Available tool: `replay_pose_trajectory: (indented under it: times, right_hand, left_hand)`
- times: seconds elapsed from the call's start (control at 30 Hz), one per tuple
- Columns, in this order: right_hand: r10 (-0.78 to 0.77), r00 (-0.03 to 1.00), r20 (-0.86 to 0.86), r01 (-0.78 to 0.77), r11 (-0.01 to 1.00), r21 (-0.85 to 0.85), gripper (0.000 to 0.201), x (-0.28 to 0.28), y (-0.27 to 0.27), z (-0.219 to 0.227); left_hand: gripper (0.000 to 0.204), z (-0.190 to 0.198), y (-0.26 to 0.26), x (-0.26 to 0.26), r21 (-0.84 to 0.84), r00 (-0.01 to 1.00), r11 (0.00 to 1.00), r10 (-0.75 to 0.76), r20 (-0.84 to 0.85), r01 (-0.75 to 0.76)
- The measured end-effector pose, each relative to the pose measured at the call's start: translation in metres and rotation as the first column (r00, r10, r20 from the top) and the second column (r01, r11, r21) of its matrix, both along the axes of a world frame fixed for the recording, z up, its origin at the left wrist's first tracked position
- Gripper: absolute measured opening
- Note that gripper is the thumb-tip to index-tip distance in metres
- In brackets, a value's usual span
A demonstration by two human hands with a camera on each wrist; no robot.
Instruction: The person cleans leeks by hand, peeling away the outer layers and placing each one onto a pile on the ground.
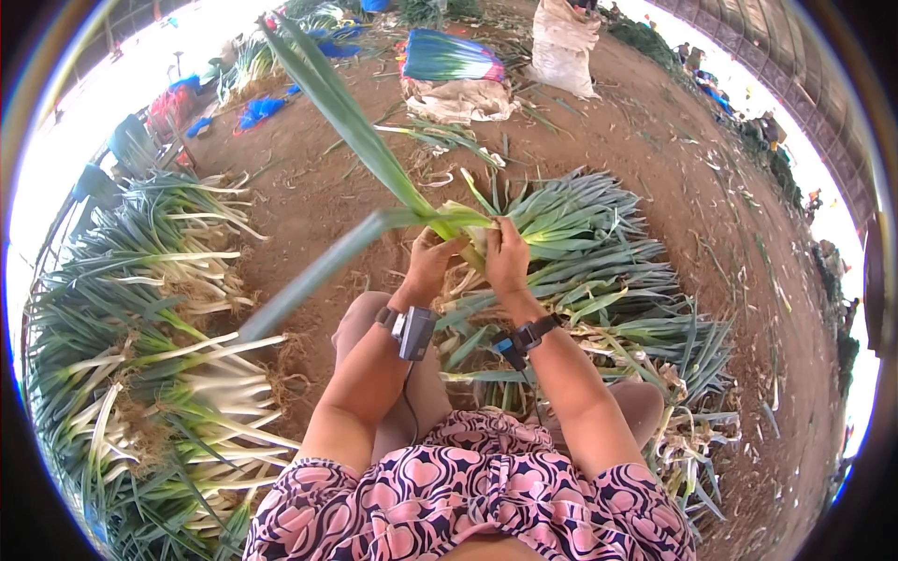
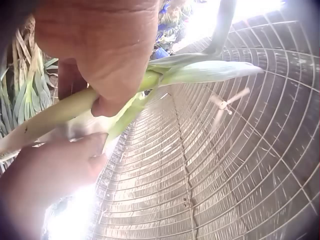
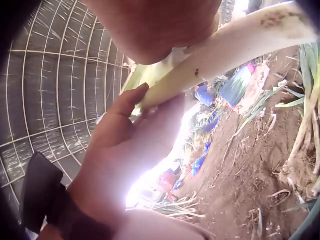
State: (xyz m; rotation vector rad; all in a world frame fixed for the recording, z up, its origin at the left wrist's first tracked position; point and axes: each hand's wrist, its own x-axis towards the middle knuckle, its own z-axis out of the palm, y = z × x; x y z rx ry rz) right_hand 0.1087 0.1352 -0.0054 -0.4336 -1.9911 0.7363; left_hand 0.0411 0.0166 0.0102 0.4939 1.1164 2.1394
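Note:
A long leek (image 1: 369,154) slants up and leftward in front of me, with one broad leaf drooping toward the lower left. My left hand (image 1: 435,264) grips its stalk just below where the leaves fan out; the left wrist view shows thumb and fingers around the green-white stalk (image 2: 60,112). Close beside it, my right hand (image 1: 507,260) pinches a strip of outer leaf at the stalk. In the right wrist view the pale stalk (image 3: 240,45) has brown marks, and the right hand (image 3: 160,25) partly hides the pinched layer.
Untrimmed leeks (image 1: 599,252) lie piled at the right, by my knees. More leeks with white stalks (image 1: 224,383) lie along the left. Farther off are a bundle of leeks (image 1: 449,58) and a pale sack (image 1: 565,47) on the bare soil (image 1: 309,178).

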Motion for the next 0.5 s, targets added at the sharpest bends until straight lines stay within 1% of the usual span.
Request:
replay_pose_trajectory:
  times: [0.03, 0.07, 0.17, 0.2, 0.23, 0.27, 0.3, 0.33, 0.37, 0.4, 0.43, 0.47, 0.5]
  right_hand:
    - [-0.012, 0.999, -0.048, 0.013, 1.000, 0.009, 0.013, -0.001, 0.004, -0.001]
    - [-0.037, 0.995, 0.097, 0.047, 0.994, -0.101, 0.017, 0.000, 0.008, -0.001]
    - [-0.103, 0.994, 0.038, 0.108, 0.974, -0.200, 0.025, -0.001, 0.023, 0.001]
    - [-0.217, 0.971, 0.097, 0.234, 0.942, -0.239, 0.030, -0.003, 0.033, -0.002]
    - [-0.305, 0.949, 0.075, 0.311, 0.877, -0.366, 0.034, -0.003, 0.044, -0.005]
    - [-0.422, 0.906, 0.036, 0.400, 0.826, -0.398, 0.035, -0.003, 0.071, -0.015]
    - [-0.531, 0.847, -0.004, 0.477, 0.764, -0.435, 0.037, -0.004, 0.098, -0.026]
    - [-0.555, 0.831, 0.016, 0.342, 0.489, -0.802, 0.037, 0.005, 0.111, -0.009]
    - [-0.565, 0.818, -0.108, 0.203, 0.460, -0.864, 0.036, 0.009, 0.154, -0.038]
    - [-0.606, 0.781, -0.149, 0.114, 0.374, -0.920, 0.036, 0.030, 0.163, -0.025]
    - [-0.430, 0.902, 0.034, 0.345, 0.672, -0.656, 0.034, 0.064, 0.187, -0.034]
    - [-0.559, 0.741, 0.372, 0.582, 0.811, 0.060, 0.032, 0.098, 0.210, -0.043]
    - [-0.764, 0.585, 0.272, 0.548, 0.620, 0.562, 0.031, 0.132, 0.234, -0.051]
  left_hand:
    - [0.030, -0.013, 0.003, -0.006, 0.019, 1.000, 1.000, -0.010, -0.007, 0.010]
    - [0.030, -0.020, 0.005, -0.009, 0.037, 1.000, 0.999, -0.021, -0.013, 0.022]
    - [0.029, -0.035, 0.009, -0.019, 0.021, 0.996, 0.996, -0.082, -0.036, 0.083]
    - [0.030, -0.036, 0.008, -0.018, 0.070, 0.999, 0.997, -0.033, 0.010, 0.032]
    - [0.031, -0.036, 0.008, -0.016, 0.116, 0.998, 0.993, 0.016, 0.058, -0.023]
    - [0.032, -0.035, 0.007, -0.015, 0.160, 0.992, 0.984, 0.064, 0.107, -0.081]
    - [0.034, -0.034, 0.004, -0.015, 0.151, 0.993, 0.982, 0.105, 0.053, -0.112]
    - [0.037, -0.032, -0.001, -0.017, 0.140, 0.990, 0.980, 0.143, -0.003, -0.141]
    - [0.040, -0.030, -0.007, -0.020, 0.131, 0.983, 0.977, 0.176, -0.060, -0.167]
    - [0.043, -0.029, -0.010, -0.024, 0.127, 0.972, 0.973, 0.205, -0.117, -0.191]
    - [0.042, -0.030, -0.012, -0.031, 0.155, 0.978, 0.967, 0.208, -0.034, -0.200]
    - [0.041, -0.037, -0.013, -0.041, 0.183, 0.977, 0.960, 0.208, 0.051, -0.214]
    - [0.040, -0.045, -0.014, -0.051, 0.208, 0.969, 0.950, 0.206, 0.139, -0.232]
